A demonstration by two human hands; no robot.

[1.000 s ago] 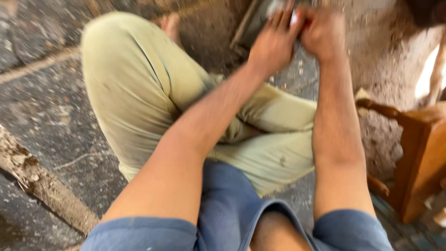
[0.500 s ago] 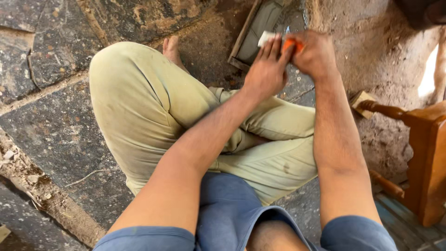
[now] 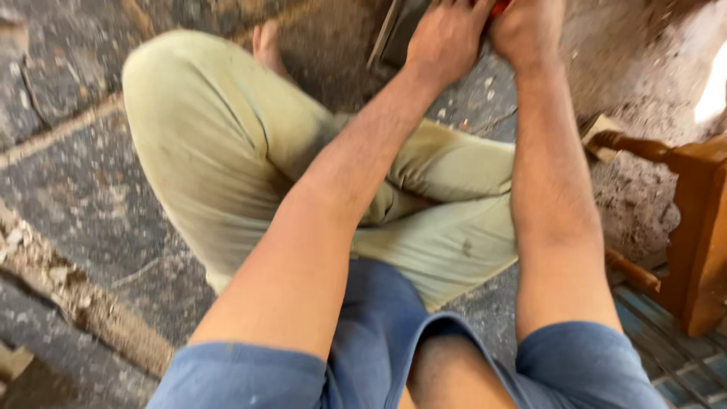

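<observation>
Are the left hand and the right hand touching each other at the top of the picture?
Touching. The head view shows the left hand pressed against the right hand, no gap between them, with a small orange thing wedged where they meet.

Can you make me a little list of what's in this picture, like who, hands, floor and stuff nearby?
person: sits cross-legged on the floor, in pale green trousers and a blue shirt
left hand: reached forward at the top edge, over a flat grey thing, too blurred to name
right hand: next to the left hand, closed round something orange, mostly hidden
floor: dark stone slabs with dusty joints
nearby: wooden furniture at the right
</observation>
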